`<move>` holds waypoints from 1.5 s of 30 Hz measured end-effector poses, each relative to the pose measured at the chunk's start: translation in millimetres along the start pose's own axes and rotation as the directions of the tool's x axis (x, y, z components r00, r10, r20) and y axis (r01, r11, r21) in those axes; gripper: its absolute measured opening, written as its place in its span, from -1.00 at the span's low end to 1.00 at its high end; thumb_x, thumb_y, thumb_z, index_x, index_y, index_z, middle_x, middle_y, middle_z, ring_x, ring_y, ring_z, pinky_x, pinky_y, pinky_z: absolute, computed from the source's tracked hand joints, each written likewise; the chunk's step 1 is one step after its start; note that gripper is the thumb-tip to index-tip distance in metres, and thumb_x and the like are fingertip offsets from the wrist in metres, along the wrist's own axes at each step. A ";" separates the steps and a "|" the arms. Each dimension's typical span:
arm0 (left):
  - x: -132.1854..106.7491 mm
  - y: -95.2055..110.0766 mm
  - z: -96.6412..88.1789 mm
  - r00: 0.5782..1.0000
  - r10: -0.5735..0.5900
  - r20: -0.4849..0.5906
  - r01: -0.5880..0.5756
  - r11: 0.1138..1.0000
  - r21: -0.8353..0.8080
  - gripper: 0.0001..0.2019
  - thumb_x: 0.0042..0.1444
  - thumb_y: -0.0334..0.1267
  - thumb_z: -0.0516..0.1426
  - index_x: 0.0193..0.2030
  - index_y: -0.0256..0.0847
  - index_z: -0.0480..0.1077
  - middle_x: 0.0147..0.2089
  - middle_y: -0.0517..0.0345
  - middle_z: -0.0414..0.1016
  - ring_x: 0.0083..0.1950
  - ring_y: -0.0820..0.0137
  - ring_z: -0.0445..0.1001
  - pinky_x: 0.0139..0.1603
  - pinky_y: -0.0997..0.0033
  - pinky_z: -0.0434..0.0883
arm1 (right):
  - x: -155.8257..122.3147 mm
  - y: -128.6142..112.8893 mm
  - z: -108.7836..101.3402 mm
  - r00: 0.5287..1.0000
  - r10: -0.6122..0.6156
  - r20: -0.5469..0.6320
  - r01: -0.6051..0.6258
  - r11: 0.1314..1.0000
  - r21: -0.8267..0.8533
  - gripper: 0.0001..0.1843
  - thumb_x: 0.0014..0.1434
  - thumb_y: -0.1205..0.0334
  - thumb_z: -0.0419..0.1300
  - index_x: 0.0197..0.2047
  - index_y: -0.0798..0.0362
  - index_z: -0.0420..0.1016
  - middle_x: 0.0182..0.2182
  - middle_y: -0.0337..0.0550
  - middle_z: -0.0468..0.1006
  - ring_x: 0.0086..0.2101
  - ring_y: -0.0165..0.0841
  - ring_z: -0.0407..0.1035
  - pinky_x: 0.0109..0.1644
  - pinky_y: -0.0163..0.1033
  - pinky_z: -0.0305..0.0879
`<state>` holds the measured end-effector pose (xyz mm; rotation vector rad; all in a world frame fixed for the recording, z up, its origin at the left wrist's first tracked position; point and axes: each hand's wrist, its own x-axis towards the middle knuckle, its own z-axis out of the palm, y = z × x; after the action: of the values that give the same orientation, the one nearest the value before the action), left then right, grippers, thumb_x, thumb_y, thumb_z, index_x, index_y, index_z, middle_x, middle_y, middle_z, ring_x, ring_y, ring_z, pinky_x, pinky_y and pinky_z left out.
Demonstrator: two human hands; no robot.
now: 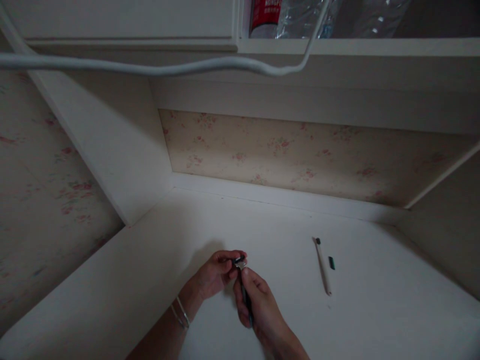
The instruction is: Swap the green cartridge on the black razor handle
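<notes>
Above the white desk top (210, 220), both hands meet at what looks like a razor (246, 299) with a dark slim handle and a shiny metal neck. My right hand (260, 302) is wrapped round the handle, thumb near the neck. At the upper end, my left hand (217, 274) pinches a small black razor head (237, 260) between thumb and fingers. Whether head and neck are joined cannot be made out. To the right lies a toothbrush (322, 270) with a pale handle and dark bristles, and beside it a small dark green piece (332, 263).
A white cable (168, 69) hangs across the upper view. Overhead, a white shelf (356, 47) holds a red-labelled bottle (265, 15) and clear plastic bottles. White side panels (112, 145) and floral wallpaper (277, 150) enclose the desk.
</notes>
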<state>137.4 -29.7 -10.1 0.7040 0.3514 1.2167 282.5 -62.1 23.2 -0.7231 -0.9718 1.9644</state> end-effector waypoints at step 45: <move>2.8 -1.5 5.2 0.998 -0.038 -0.054 0.038 0.999 0.003 -0.68 -0.09 -0.38 0.32 -0.12 -0.24 0.52 -0.01 -0.01 0.52 -0.05 0.35 0.47 -0.25 0.54 0.37 | 1.3 0.9 2.6 0.978 0.003 -0.209 -0.021 0.996 -0.086 -0.51 0.05 -0.23 0.18 -0.44 0.05 0.20 -0.72 -0.47 0.07 -0.75 -0.62 -0.18 -0.74 -0.48 -0.26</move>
<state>142.5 -28.9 -6.9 0.6665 0.4106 1.2009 279.5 -62.3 23.7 -0.9662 -0.9319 1.8222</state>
